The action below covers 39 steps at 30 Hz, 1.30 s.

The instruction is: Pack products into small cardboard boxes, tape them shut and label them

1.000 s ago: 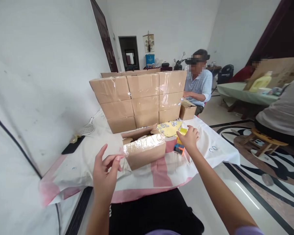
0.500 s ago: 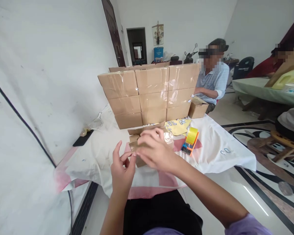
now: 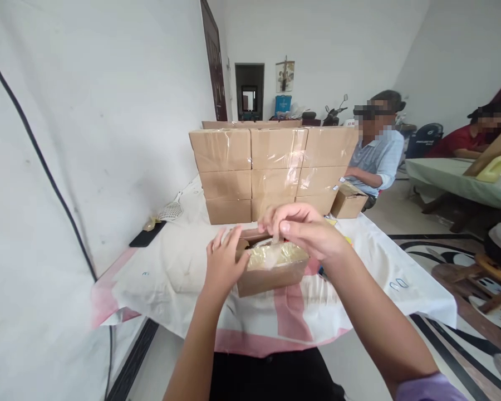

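Observation:
A small cardboard box [image 3: 271, 279] sits on the cloth in front of me, its top partly uncovered. Wrinkled clear packing tape [image 3: 271, 255] lies along its upper front edge. My right hand [image 3: 307, 229] is above the box, thumb and fingers pinched on a raised part of that tape. At the box's left end, my left hand [image 3: 226, 260] touches the edge with fingers spread. What lies inside the box is mostly hidden by my hands. A tape dispenser [image 3: 323, 272] is largely covered by my right forearm.
Taped cardboard boxes [image 3: 275, 172] form a stacked wall at the back of the table. A single box [image 3: 349, 201] stands to their right, near a seated person [image 3: 378, 153]. On the left are a perforated white ladle [image 3: 171, 210] and a black flat object [image 3: 147, 236].
My hands have moved apart; the left now lies at the box's left end, while the right has risen with the tape. More of the box front shows, and the view has shifted.

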Motion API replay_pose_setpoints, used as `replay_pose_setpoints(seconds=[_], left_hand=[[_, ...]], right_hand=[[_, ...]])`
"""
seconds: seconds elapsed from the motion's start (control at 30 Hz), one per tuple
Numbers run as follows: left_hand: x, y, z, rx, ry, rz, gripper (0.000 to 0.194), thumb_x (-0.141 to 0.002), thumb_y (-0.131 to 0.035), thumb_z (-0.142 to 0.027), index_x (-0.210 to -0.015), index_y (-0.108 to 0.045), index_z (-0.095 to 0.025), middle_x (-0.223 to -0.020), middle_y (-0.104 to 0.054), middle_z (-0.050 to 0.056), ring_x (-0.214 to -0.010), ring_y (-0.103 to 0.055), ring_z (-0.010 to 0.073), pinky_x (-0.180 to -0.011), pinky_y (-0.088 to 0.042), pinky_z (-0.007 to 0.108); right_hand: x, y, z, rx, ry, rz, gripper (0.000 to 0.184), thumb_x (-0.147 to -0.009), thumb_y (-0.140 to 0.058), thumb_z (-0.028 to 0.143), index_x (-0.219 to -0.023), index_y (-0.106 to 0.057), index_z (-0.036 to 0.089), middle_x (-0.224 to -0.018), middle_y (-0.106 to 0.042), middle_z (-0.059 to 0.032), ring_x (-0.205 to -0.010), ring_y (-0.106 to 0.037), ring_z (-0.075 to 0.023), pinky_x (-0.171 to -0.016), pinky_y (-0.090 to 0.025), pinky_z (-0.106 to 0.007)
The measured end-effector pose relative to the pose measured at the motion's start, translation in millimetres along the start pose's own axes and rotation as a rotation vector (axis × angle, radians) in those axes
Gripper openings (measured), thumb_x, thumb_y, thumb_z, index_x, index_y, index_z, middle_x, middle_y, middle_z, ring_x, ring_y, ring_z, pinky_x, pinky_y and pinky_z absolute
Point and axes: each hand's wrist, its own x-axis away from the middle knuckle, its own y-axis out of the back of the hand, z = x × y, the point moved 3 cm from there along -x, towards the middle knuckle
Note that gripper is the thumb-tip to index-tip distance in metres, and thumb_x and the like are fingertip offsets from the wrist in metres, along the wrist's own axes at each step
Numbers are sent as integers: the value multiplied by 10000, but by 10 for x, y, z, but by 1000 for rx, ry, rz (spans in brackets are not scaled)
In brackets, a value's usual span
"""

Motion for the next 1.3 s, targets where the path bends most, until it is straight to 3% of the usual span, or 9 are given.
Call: replay_pose_setpoints(seconds=[0.17,0.37,0.5,0.57,0.63,0.77,0.9,1.1,1.3], left_hand=[[185,-169,111,119,114,59,476,-980,-541,-334,-1453,-508,-292,-1244,-742,59,-1261,-611,294,-1179,-274,630],[284,-329,319,454,72,-27,545,-939,-616,-440,-1443,-516,-257,-1390,-651,120,-1343,-564,310,-1150,-395,558],[403,-444,376,595,125,-56,883,-888,-695,-465,-1609,-224,-272,-1559,-498,161,-1448,-481,322,-1185,-384,563],[454,-469,354,595,129,-57,1014,-883,-710,-455,-1637,-53,-287,-1566,-496,160,-1500,-413,313,-1213,-350,580],[486,-462,320,542,119,-64,1021,-896,-701,-436,-1638,-12,-302,-1586,-476,155,-1531,-360,310,-1233,-317,596],[534,-402,280,405,47,-105,868,-905,-693,-398,-1621,-211,-300,-1700,-252,166,-1551,-307,354,-1211,-372,589],[616,-393,312,332,-38,-184,450,-932,-661,-318,-1372,-579,-268,-1739,-105,128,-1477,-444,338,-1135,-489,514],[657,-396,265,194,-179,-346,364,-908,-668,-217,-1269,-645,-258,-1457,-577,123,-1337,-558,286,-1085,-514,508],[644,-349,218,216,-204,-347,329,-911,-626,-164,-1227,-654,-250,-1275,-698,86,-1243,-610,252,-1058,-535,489]], right_hand=[[-189,119,-447,-35,-209,3,182,-837,-833,367,-802,-768,201,-1079,-661,-36,-1004,-622,-162,-919,-465,-331],[-377,7,-648,-150,-182,234,206,-853,-808,393,-795,-744,206,-1199,-614,-63,-1139,-616,-224,-1014,-481,-446],[-430,56,-1151,359,-339,120,186,-875,-735,278,-719,-700,184,-1233,-596,-76,-1111,-631,-231,-994,-487,-448],[-426,114,-1390,619,-351,9,193,-879,-676,175,-687,-678,171,-1203,-592,-81,-1112,-625,-228,-998,-467,-430],[-409,142,-1545,686,-312,-41,199,-885,-639,132,-691,-658,168,-1194,-582,-82,-1125,-613,-222,-981,-462,-400],[-375,155,-1628,743,-245,-31,193,-884,-617,113,-701,-633,171,-1150,-589,-66,-1002,-616,-179,-875,-464,-332],[-353,138,-1612,789,-224,11,198,-889,-593,98,-708,-614,175,-1069,-612,-47,-892,-597,-157,-824,-449,-316],[-316,132,-1635,866,-266,-22,173,-904,-602,98,-757,-660,169,-1290,-561,-116,-1252,-543,-244,-1041,-417,-405],[-361,74,-1646,1085,-377,-145,82,-913,-619,155,-844,-664,168,-1479,-457,-159,-1387,-415,-351,-1112,-344,-570]])
